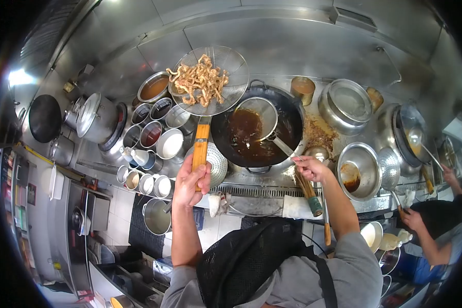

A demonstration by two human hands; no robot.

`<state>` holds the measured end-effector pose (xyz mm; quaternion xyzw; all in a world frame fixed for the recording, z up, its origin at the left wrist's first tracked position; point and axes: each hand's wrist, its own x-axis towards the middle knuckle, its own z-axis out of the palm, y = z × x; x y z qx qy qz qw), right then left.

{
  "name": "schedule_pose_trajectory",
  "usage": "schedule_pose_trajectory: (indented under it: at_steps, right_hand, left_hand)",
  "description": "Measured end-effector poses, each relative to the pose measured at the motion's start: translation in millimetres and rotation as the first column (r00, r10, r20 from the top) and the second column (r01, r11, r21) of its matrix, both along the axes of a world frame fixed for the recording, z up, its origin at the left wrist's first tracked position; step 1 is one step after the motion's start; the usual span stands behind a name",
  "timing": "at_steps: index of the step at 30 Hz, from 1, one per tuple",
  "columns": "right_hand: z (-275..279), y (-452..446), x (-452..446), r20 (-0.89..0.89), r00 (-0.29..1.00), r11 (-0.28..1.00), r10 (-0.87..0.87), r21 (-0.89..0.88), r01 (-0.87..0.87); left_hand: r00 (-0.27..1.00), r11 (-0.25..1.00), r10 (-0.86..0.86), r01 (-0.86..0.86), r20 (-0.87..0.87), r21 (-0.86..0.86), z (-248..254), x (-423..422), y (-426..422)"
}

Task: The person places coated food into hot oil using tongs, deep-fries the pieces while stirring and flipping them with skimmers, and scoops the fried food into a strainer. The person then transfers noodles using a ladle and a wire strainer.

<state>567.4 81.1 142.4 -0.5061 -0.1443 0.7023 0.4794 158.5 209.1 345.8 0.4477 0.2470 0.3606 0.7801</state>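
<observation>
My left hand is closed round the wooden handle of a wire strainer, which is raised at the wok's upper left. Browned fried strips lie in its mesh. My right hand grips the metal handle of a fine-mesh sieve. That sieve is over the black wok, in which dark brown sauce shows. A bamboo brush and a long ladle lie just below my right hand.
Left of the wok stand a bowl of brown liquid, several seasoning containers and a perforated ladle. On the right are a lidded pot and a steel bowl. A co-worker's hands hold utensils at the far right.
</observation>
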Motion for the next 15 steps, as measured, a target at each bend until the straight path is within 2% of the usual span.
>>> schedule_pose_trajectory:
  at_steps: [2, 4, 6, 10, 12, 15]
  right_hand:
    - [-3.0, -9.5, -17.7, -0.215, 0.976, 0.999, -0.033, 0.036, 0.041]
    - [1.3, -19.7, -34.2, -0.262, 0.965, 0.998, -0.022, 0.05, 0.037]
    - [0.3, -27.3, -46.5, -0.413, 0.911, 0.991, -0.008, 0.12, 0.063]
    - [5.7, -33.6, -61.7, -0.456, 0.89, 0.978, -0.014, 0.179, 0.107]
    - [16.4, -33.4, -62.4, -0.435, 0.899, 0.973, -0.039, 0.188, 0.133]
    - [43.4, -29.1, -54.8, -0.117, 0.972, 0.957, -0.202, 0.189, 0.221]
  left_hand:
    - [1.0, 1.0, 0.018, -0.018, -0.005, -0.012, -2.9, 2.9, -0.4]
    - [0.999, 0.999, 0.03, -0.03, -0.01, -0.026, -5.8, 4.8, -0.3]
    - [1.0, 0.999, 0.013, -0.014, -0.008, -0.037, -9.1, 6.6, -0.8]
    - [1.0, 0.998, 0.01, -0.011, -0.013, -0.069, -20.2, 8.3, -2.7]
    - [1.0, 0.997, 0.01, -0.011, -0.027, -0.072, -24.9, 8.7, -3.3]
    - [0.999, 0.998, 0.009, -0.011, -0.047, -0.058, -31.9, 6.4, -2.9]
